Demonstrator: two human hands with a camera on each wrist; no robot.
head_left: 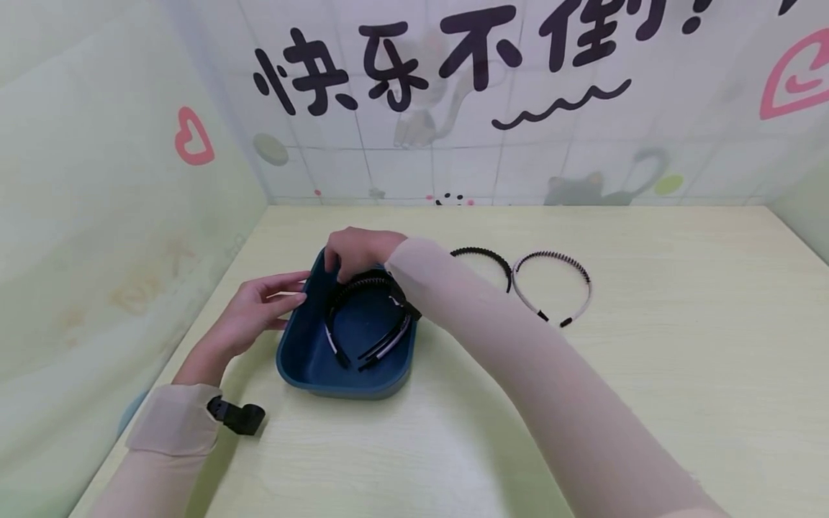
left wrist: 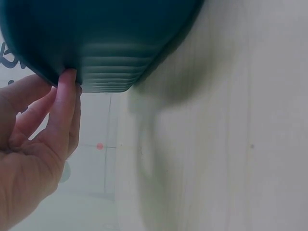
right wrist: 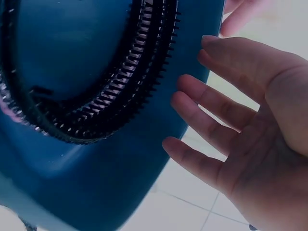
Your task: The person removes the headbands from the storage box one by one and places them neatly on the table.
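Lying outside one tub (head_left: 363, 393), two headbands (head_left: 513, 276)

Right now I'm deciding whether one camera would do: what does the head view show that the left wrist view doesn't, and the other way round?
Only the head view shows the right hand over the bin, the headbands inside, a black headband and a pale headband on the table, and the black wrist device.

Only the left wrist view shows the ridges on the bin's wall.

Both show the blue bin, the left hand touching it, and part of the tabletop.
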